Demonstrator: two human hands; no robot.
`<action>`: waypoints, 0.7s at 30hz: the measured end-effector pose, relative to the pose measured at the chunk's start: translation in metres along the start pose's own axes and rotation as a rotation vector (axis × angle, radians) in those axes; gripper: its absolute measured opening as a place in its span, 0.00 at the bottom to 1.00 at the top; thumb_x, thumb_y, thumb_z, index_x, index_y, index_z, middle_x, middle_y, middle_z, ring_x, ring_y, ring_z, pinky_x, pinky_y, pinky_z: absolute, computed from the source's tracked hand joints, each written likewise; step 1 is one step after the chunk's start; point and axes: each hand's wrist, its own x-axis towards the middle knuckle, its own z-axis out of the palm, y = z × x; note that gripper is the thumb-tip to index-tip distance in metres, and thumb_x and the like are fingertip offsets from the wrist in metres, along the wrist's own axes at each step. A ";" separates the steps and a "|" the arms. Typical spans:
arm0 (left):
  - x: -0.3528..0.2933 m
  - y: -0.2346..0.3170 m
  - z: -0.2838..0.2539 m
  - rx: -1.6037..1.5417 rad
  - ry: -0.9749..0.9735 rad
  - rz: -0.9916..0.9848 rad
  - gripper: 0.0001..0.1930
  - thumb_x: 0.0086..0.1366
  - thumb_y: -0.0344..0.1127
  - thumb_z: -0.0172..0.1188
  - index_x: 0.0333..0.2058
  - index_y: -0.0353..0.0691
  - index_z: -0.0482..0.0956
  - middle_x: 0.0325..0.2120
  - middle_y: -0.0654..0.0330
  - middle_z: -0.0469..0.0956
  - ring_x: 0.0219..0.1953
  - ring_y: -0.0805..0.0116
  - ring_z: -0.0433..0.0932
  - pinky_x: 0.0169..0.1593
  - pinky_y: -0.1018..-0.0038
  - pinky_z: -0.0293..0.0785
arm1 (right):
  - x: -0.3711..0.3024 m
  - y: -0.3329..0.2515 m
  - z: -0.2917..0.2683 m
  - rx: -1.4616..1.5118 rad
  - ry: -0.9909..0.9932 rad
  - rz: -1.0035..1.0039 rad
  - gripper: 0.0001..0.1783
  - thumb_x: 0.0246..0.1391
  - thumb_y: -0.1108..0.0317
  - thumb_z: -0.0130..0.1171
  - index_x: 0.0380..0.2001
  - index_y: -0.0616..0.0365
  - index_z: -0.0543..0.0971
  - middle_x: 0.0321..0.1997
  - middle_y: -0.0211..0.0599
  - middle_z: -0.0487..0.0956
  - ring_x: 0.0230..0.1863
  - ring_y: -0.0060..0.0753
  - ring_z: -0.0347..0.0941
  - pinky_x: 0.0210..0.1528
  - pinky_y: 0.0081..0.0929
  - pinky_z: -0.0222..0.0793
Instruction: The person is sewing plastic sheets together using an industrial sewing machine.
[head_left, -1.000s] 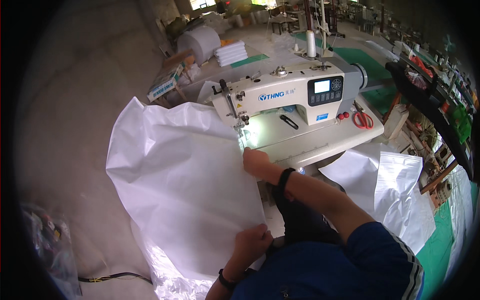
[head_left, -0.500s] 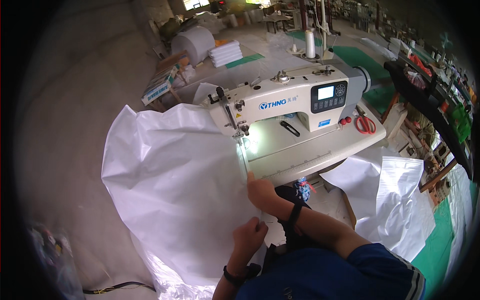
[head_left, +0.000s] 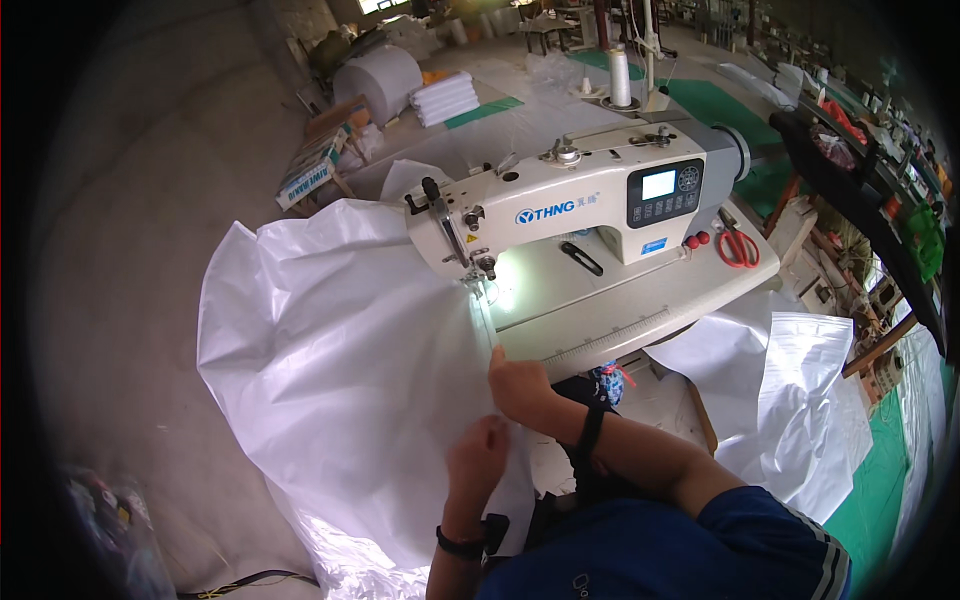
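Observation:
A large white plastic sheet [head_left: 340, 340], glossy and creased, hangs over the left side of a sewing machine [head_left: 555, 200]. Its right edge, with a narrow folded strip, runs up under the lit presser foot [head_left: 474, 282]. My right hand [head_left: 520, 388] is closed on that edge just in front of the machine bed, forefinger and thumb toward the foot. Lower and to the left, my left hand [head_left: 477, 458] is curled at the same edge, its fingertips slightly blurred.
On the machine bed lie a black thread snipper [head_left: 581, 259], red-handled scissors [head_left: 738, 248] and two red balls [head_left: 697, 240]. A thread cone [head_left: 619, 78] stands behind. More white sheeting [head_left: 800, 390] hangs at the right. A large white roll [head_left: 380, 85] and a folded stack [head_left: 443, 100] sit farther back.
My left hand has moved up and slightly left along the sheet's edge. My right hand stays near the same spot at the edge. The view has shifted slightly.

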 end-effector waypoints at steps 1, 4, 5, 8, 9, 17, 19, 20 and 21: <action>0.003 -0.009 -0.007 0.132 0.143 0.087 0.08 0.61 0.34 0.58 0.37 0.41 0.79 0.28 0.50 0.79 0.34 0.48 0.78 0.37 0.60 0.74 | 0.005 0.001 0.000 -0.016 0.002 -0.010 0.29 0.51 0.71 0.53 0.55 0.80 0.66 0.23 0.43 0.82 0.25 0.38 0.82 0.25 0.32 0.75; 0.011 -0.043 -0.033 0.337 0.468 0.160 0.10 0.61 0.32 0.58 0.41 0.42 0.79 0.40 0.50 0.77 0.44 0.48 0.74 0.46 0.58 0.71 | 0.024 0.003 -0.002 -0.052 -0.038 0.006 0.28 0.51 0.70 0.53 0.54 0.77 0.69 0.23 0.40 0.82 0.25 0.35 0.81 0.24 0.31 0.74; 0.009 -0.055 -0.043 0.459 0.476 0.104 0.13 0.61 0.35 0.59 0.44 0.42 0.78 0.44 0.49 0.75 0.47 0.47 0.72 0.50 0.54 0.68 | 0.030 0.005 -0.002 -0.046 -0.045 0.011 0.27 0.51 0.70 0.53 0.54 0.75 0.69 0.24 0.40 0.82 0.26 0.36 0.81 0.25 0.32 0.74; 0.006 -0.088 -0.067 0.676 0.525 -0.063 0.21 0.60 0.42 0.61 0.52 0.46 0.76 0.54 0.49 0.69 0.57 0.43 0.66 0.55 0.45 0.62 | 0.047 0.008 -0.002 -0.085 0.046 -0.021 0.22 0.52 0.70 0.54 0.49 0.71 0.74 0.22 0.35 0.81 0.23 0.34 0.79 0.22 0.30 0.71; 0.008 -0.097 -0.073 0.724 0.553 -0.115 0.23 0.60 0.44 0.62 0.54 0.48 0.75 0.57 0.50 0.67 0.59 0.42 0.64 0.57 0.42 0.60 | 0.052 0.008 -0.001 -0.115 0.067 -0.023 0.20 0.52 0.70 0.55 0.47 0.70 0.77 0.20 0.33 0.81 0.21 0.32 0.78 0.20 0.29 0.70; 0.069 -0.123 -0.092 0.508 0.150 -0.350 0.27 0.59 0.55 0.59 0.58 0.61 0.72 0.65 0.51 0.59 0.67 0.38 0.54 0.62 0.36 0.51 | 0.101 0.025 0.017 0.071 0.170 0.041 0.10 0.53 0.68 0.54 0.33 0.63 0.79 0.24 0.41 0.81 0.27 0.42 0.80 0.27 0.36 0.73; 0.084 -0.122 -0.099 0.530 0.084 -0.391 0.27 0.59 0.56 0.58 0.58 0.61 0.72 0.66 0.51 0.58 0.67 0.39 0.54 0.62 0.36 0.51 | 0.095 0.035 0.012 0.260 0.144 0.095 0.09 0.52 0.68 0.53 0.29 0.63 0.77 0.31 0.46 0.81 0.34 0.50 0.80 0.34 0.40 0.74; 0.093 -0.122 -0.103 0.535 0.063 -0.397 0.27 0.59 0.56 0.58 0.58 0.61 0.72 0.66 0.51 0.58 0.67 0.39 0.54 0.62 0.36 0.50 | 0.087 0.040 0.008 0.389 0.063 0.122 0.09 0.52 0.67 0.52 0.28 0.62 0.77 0.31 0.46 0.81 0.33 0.49 0.80 0.34 0.39 0.75; 0.101 -0.123 -0.107 0.546 0.052 -0.384 0.27 0.59 0.56 0.57 0.58 0.61 0.72 0.66 0.51 0.58 0.67 0.39 0.53 0.62 0.36 0.50 | 0.073 0.045 0.005 0.501 -0.025 0.164 0.09 0.52 0.67 0.52 0.28 0.62 0.76 0.31 0.45 0.81 0.33 0.49 0.80 0.35 0.39 0.75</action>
